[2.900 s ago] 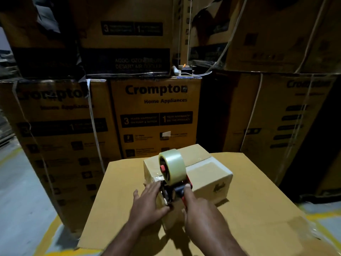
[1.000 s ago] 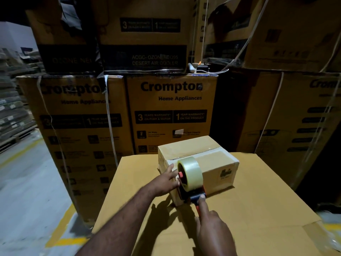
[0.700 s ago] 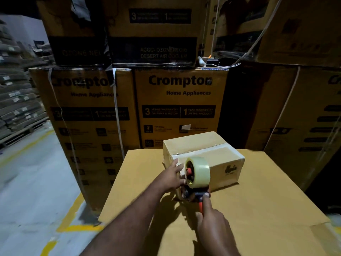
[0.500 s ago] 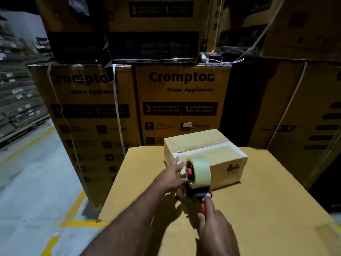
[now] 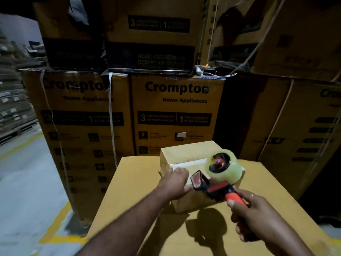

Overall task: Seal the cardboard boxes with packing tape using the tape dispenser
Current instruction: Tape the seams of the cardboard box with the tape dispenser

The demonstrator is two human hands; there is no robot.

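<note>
Head view, the only feed I have: the small box (image 5: 186,154) sits on the worktop (image 5: 132,191), which is really the top of a big plain carton, toward its far edge. A pale glossy tape strip (image 5: 190,162) runs along the box's top seam, so I judge the top pass is down. My left hand (image 5: 175,182) is palm-down on the near-left top of the box, fingers laid over it and pressing, not wrapped round anything as far as the blur lets me see. My right hand (image 5: 258,215) is clenched round the orange handle of the tape dispenser (image 5: 215,185), held tilted in the air at the box's near-right corner, cutter end pointing left, tape roll (image 5: 227,170) up. I can't tell if clear tape links the cutter to the box. The near face is hidden behind hands and dispenser, so the tail end down that side is unconfirmed. Left to do, my guess: rub the end down, check the other seams, then the next box, though no other unsealed box is in view. Room: dim warehouse, printed appliance cartons (image 5: 175,115) stacked right behind the worktop, a white strap (image 5: 110,117) round one, a cable (image 5: 217,75) lying on top of the stack. Grey concrete floor (image 5: 24,182) at left with a yellow line (image 5: 55,228), racking (image 5: 11,100) far left.
</note>
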